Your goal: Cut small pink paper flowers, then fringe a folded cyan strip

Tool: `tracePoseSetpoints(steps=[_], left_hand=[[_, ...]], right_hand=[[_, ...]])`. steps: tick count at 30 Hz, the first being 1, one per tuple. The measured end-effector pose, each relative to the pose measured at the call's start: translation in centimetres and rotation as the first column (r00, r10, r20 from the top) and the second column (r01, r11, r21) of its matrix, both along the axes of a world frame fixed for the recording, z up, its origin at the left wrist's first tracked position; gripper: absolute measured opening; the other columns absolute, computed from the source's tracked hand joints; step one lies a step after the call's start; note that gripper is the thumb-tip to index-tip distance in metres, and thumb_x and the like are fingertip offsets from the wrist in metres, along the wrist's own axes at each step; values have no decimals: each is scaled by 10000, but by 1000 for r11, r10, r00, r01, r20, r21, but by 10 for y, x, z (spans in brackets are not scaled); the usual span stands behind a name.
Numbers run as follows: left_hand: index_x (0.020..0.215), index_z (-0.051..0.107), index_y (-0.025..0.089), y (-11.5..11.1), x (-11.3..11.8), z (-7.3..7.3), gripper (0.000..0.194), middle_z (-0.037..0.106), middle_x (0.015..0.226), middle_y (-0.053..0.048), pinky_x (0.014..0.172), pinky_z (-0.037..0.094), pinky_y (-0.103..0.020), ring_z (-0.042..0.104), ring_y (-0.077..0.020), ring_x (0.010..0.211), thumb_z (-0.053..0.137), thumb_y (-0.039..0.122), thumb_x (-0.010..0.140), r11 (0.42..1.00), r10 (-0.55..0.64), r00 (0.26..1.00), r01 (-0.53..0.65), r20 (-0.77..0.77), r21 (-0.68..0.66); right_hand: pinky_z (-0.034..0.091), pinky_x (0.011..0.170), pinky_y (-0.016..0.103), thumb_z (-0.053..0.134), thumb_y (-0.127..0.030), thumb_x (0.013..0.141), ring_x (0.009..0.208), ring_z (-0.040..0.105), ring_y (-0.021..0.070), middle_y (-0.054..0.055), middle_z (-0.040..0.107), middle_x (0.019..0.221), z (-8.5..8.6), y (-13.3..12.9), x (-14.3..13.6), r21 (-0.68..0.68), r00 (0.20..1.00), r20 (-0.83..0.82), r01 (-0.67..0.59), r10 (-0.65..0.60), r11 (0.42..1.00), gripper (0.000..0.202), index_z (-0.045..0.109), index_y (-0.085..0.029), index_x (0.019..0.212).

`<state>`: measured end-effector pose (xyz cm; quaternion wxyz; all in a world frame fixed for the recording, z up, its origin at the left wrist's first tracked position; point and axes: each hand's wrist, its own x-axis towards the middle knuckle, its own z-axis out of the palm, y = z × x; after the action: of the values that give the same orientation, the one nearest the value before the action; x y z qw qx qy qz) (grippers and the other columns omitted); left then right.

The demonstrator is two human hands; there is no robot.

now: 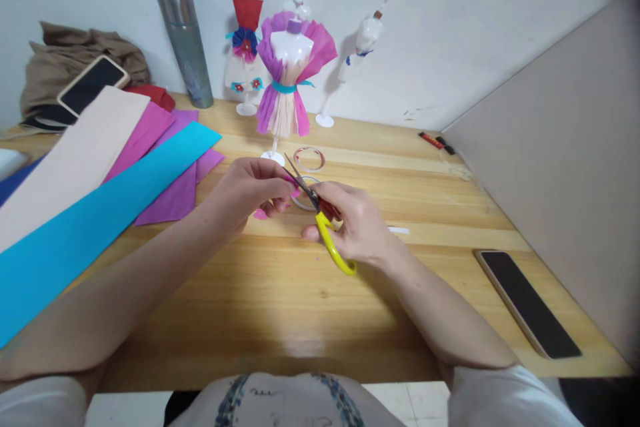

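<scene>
My left hand (257, 192) pinches a small piece of pink paper (295, 188) above the wooden table. In my right hand (353, 221) is a pair of scissors with yellow handles (330, 247); their parted blades point up and left, touching or very near the pink piece. Another pink scrap (261, 214) shows just below my left fingers. Behind my hands stands a small white dress form (293, 45) in purple, pink and cream paper, with a blue band round its waist. Two rolls of tape, one a patterned ring (309, 159), lie between it and my hands.
Coloured paper strips, the blue one (105, 213) on top, cover the left side. A steel bottle (187, 47), brown cloth (85, 57) and a phone (94, 85) are behind. More dress forms (247, 13) stand by the wall. Another phone (527, 303) lies at right.
</scene>
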<state>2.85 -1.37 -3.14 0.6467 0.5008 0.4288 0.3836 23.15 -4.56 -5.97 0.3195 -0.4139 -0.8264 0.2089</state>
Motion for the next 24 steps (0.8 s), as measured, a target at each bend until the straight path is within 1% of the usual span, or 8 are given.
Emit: tracePoseSetpoints(steps=[2,4,7,9,12,16,20,24], left_hand=[[577,714,159,0,0,0,68,605,489,-17,450,379,-231,520,-106,459,768,198,591,1000,8,1000,-8,-8,-1],[549,692,163,0,0,0,111,613,490,-19,447,388,-229,533,-109,460,782,207,596,1000,12,1000,-12,-22,0],[529,686,166,-1,2,0,123,617,477,-16,443,396,-216,537,-103,452,776,193,607,1000,-12,999,12,-51,9],[527,696,165,-4,5,0,113,613,461,-12,437,397,-206,522,-94,437,761,172,620,999,-29,996,30,-83,12],[525,701,165,-7,10,2,132,596,435,-7,433,410,-200,508,-92,420,727,125,648,999,-43,988,39,-149,-34],[508,690,167,-10,15,3,183,579,414,-5,435,422,-190,499,-87,412,712,75,665,993,-66,974,44,-216,-107],[477,670,171,-11,16,3,204,575,407,6,423,406,-176,486,-77,401,738,83,648,994,-75,973,57,-220,-90],[472,653,175,-12,17,3,226,565,405,12,427,400,-174,489,-76,405,712,87,671,995,-84,955,67,-283,-71]], right_hand=[[302,582,303,646,-721,870,584,401,134,-31,475,664,1,-1,0,-67,998,-59,11,-15,998,524,524,-215,802],[345,598,307,675,-689,870,628,455,146,-24,502,707,0,-2,-1,-168,977,-210,8,-44,986,489,540,-220,837],[448,667,328,769,-579,853,743,556,170,9,601,876,-5,-4,-6,-280,851,-506,-10,-139,960,413,559,-241,964],[490,688,350,828,-520,815,753,581,175,31,657,952,-8,-6,-11,-312,782,-596,-15,-183,950,422,555,-255,996],[517,698,370,852,-478,800,747,600,183,38,692,950,-8,-10,-17,-301,756,-623,3,-199,954,412,560,-262,993],[528,729,401,830,-436,827,781,625,212,34,679,891,-4,-14,-19,-234,808,-557,70,-192,970,331,574,-272,958],[534,735,431,796,-471,846,764,604,225,31,636,827,-4,-12,-17,-225,845,-476,149,-242,963,296,567,-293,905],[519,685,426,789,-499,833,702,575,216,25,619,778,-4,-10,-18,-278,820,-514,119,-252,953,313,559,-295,893]])
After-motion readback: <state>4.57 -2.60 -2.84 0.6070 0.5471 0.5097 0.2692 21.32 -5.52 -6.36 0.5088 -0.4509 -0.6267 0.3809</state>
